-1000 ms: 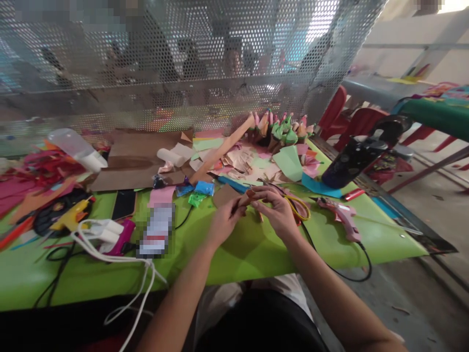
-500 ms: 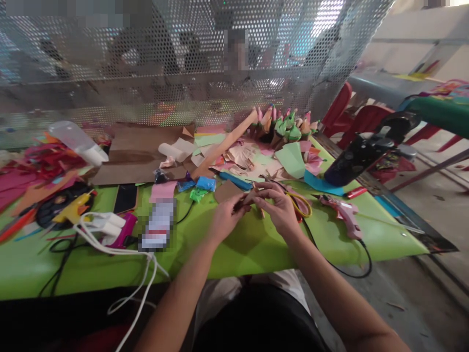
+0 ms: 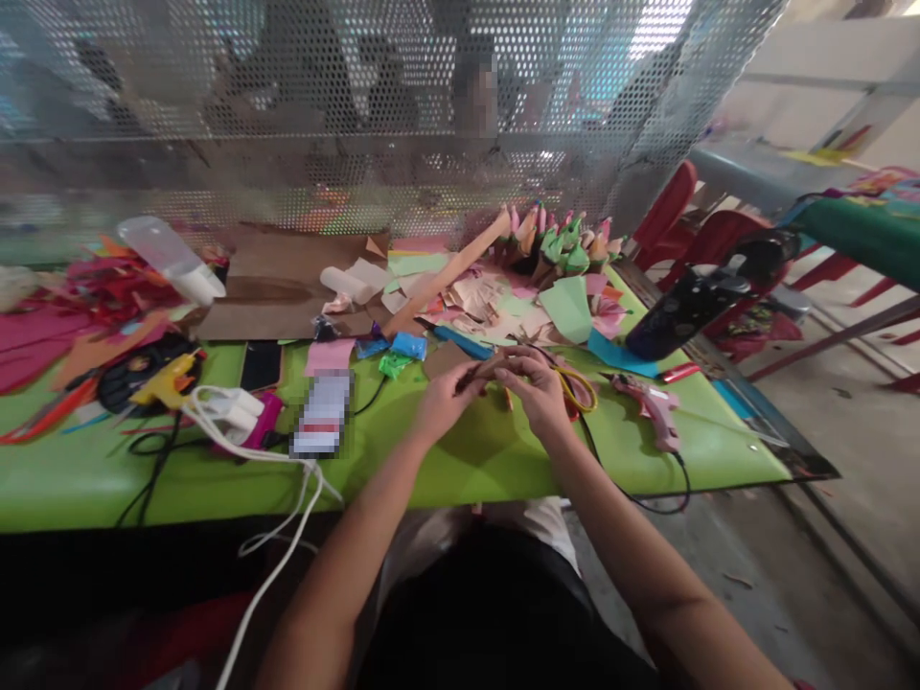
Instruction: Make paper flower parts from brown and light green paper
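Observation:
Above the front of the table, my left hand (image 3: 447,401) and my right hand (image 3: 533,385) meet with curled fingers on a small brown piece of paper (image 3: 490,368). Fingers cover most of it, so its full shape is hidden. A brown cardboard piece (image 3: 447,358) lies just behind my left hand. Beside my right hand rest scissors with yellow handles (image 3: 581,391). Farther right, a pink glue gun (image 3: 655,407) lies on its side with a black cord.
Paper scraps (image 3: 478,299) and wrapped paper flowers (image 3: 561,240) cover the back of the green table (image 3: 446,479). A dark bottle (image 3: 679,316) stands right. At left are a phone (image 3: 323,412), white cables (image 3: 277,455), a yellow glue gun (image 3: 167,381) and a plastic bottle (image 3: 169,259).
The view has shifted slightly, so the table sits a little higher in the picture. Both hands stay together on the brown paper, with small finger movements.

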### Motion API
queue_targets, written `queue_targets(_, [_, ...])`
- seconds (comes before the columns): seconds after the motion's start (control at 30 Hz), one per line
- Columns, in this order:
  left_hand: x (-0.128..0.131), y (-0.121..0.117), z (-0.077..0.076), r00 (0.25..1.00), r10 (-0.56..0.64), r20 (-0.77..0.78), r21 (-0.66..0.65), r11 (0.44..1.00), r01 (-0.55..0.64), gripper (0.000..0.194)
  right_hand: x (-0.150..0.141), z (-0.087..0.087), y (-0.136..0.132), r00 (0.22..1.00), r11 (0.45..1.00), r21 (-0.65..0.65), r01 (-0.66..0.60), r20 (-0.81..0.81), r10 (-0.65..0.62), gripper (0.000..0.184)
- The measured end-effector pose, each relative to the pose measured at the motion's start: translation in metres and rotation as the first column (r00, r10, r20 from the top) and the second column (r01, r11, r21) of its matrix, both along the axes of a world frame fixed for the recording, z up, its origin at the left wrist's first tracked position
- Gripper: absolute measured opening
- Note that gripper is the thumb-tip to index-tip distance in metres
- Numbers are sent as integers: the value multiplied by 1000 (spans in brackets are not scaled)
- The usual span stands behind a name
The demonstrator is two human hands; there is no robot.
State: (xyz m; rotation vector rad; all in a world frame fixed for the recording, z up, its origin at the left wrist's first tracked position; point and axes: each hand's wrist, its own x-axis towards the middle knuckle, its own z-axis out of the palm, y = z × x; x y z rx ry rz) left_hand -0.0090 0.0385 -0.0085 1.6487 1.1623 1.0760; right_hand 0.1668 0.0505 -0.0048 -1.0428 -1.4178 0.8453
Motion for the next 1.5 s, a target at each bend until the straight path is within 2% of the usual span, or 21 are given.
queue_targets(0.17, [-3,-4,3,996,77,-54,39,996,-75,37,-3,-3,0,1000,1000,13,-14,-13,14,23])
queue_targets(0.37, [-3,-5,-1,996,68,-59,51,997,-65,42,-2,-9,4,998,1000,-18,-26,-65,24,22])
queue_targets(0.8, [-6,-8,-1,994,94,-54,-65,993,-97,41,-2,-6,-1,1000,998,-57,10,9,-10,22])
queue_targets(0.97, [-4,-10,3,995,97,-26,-52,994,-99,37,-2,-6,-2,996,989,-128,-72,42,78,26])
queue_targets(1.07, [-3,-12,5,997,83,-2,-69,994,-83,35,-2,-7,-1,995,987,-136,-91,26,95,25])
queue_targets(1.2, [-4,-12,6,993,97,73,-121,989,-88,31,-2,-9,0,998,983,-174,-54,-42,48,26])
queue_targets(1.3, [-6,-11,5,991,134,26,-114,985,-130,22,-2,-8,1,996,981,-187,-53,-78,39,23])
queue_targets(1.5, [-6,-10,5,983,157,-90,-46,986,-162,18,-3,-4,-1,997,981,-181,-70,-34,64,22])
